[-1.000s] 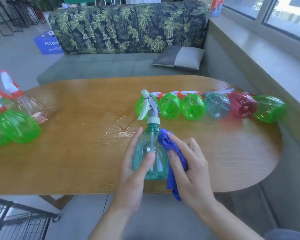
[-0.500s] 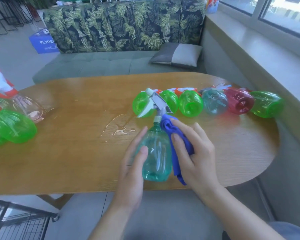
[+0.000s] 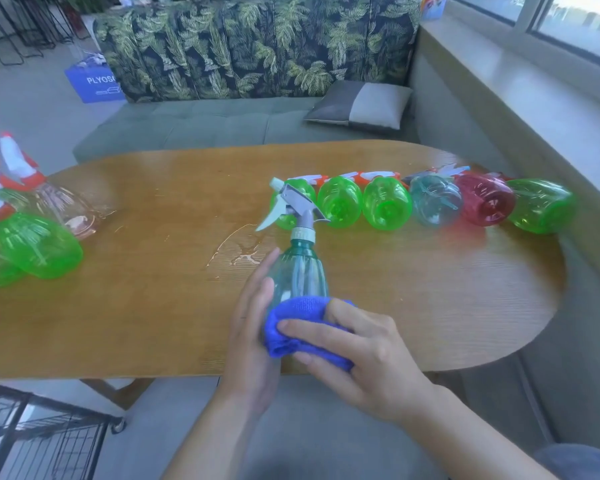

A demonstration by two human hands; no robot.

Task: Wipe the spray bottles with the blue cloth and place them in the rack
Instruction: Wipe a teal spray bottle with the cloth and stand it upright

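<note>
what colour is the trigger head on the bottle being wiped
Grey, with a paler nozzle and lever, on the teal bottle; the head view shows it clearly.

The blue cloth [image 3: 303, 325] and the right hand [image 3: 357, 355] hide the lower body and base of the teal bottle [image 3: 300, 271]. The left hand [image 3: 253, 341] is partly covered by the cloth; its thumb is not visible. The rack [image 3: 32, 431] is cut off by the left and bottom edges. The green bottles [image 3: 32, 251] at far left are partly cropped by the left edge.
</note>
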